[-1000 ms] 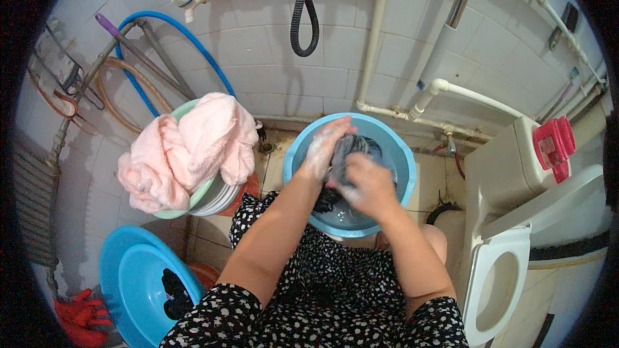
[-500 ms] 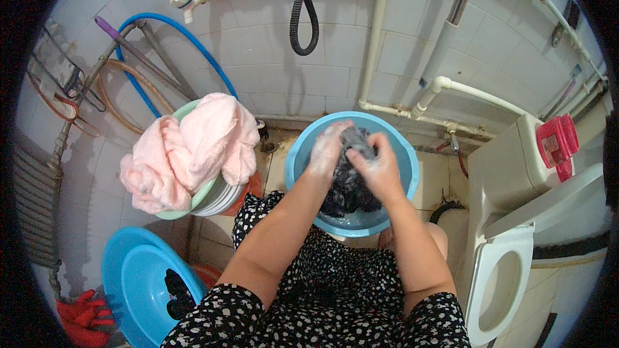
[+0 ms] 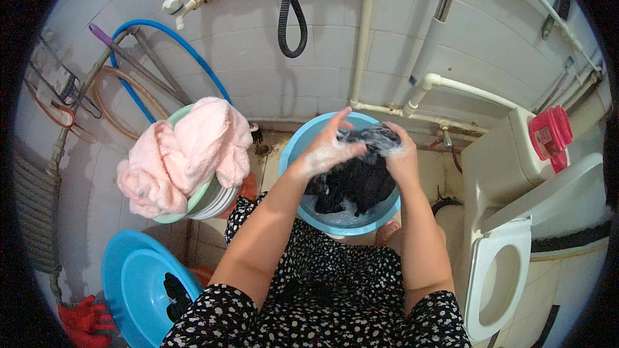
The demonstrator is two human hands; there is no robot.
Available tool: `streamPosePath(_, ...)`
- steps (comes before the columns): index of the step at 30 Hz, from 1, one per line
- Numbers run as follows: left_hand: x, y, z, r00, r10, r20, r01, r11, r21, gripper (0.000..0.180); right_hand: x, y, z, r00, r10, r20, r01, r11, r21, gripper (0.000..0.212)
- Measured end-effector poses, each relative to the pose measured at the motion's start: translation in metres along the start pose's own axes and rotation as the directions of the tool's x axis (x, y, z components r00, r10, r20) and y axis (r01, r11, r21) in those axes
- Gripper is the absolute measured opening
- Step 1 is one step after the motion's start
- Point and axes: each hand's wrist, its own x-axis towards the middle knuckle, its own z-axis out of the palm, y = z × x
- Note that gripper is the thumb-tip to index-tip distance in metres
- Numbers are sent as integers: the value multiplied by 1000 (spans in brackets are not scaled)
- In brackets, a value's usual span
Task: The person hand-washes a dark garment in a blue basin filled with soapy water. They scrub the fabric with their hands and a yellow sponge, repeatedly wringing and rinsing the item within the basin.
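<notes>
Over the blue basin [image 3: 351, 227], right hand [image 3: 402, 154] grips wet, sudsy black cloth [image 3: 361, 180]; left hand [image 3: 327, 151] splayed.

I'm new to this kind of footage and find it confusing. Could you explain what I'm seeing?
No machine is at work: these are a person's bare left hand and right hand. A wide fisheye camera on the person's head looks down, so straight edges bend; the picture's left is the person's left. In front is a pale blue basin with wet dark cloth. The right hand grips the cloth's upper part; the left, fingers spread and sudsy, is right beside it. To the left, a green tub holds pink cloth, and a brighter blue basin holds something black. A toilet stands on the right.
</notes>
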Motion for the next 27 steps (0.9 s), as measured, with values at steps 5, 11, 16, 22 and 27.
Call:
streamPosePath(5, -7, 9, 27, 940, -117, 320, 164, 979, -124, 99, 3, -7, -9, 986, 40, -163, 57, 834, 549, 38)
streamPosePath(11, -7, -13, 17, 920, -254, 299, 223, 966, 131, 48, 14, -15, -46, 958, 174, -228, 70, 629, 774, 41)
streamPosePath(16, -8, -18, -5, 922, -352, 159, 323, 477, -818, 27, 14, -11, -43, 905, -359, -228, 306, 922, -239, 53)
streamPosePath(22, -2, -5, -5, 952, -266, 152, 211, 211, -954, 34, -29, -53, 8, 781, -448, 435, 610, 697, -377, 36)
streamPosePath(27, -2, -4, 24, 879, -475, -33, 206, 441, -874, 30, -38, -45, 39, 827, -489, 278, 562, 698, -443, 16)
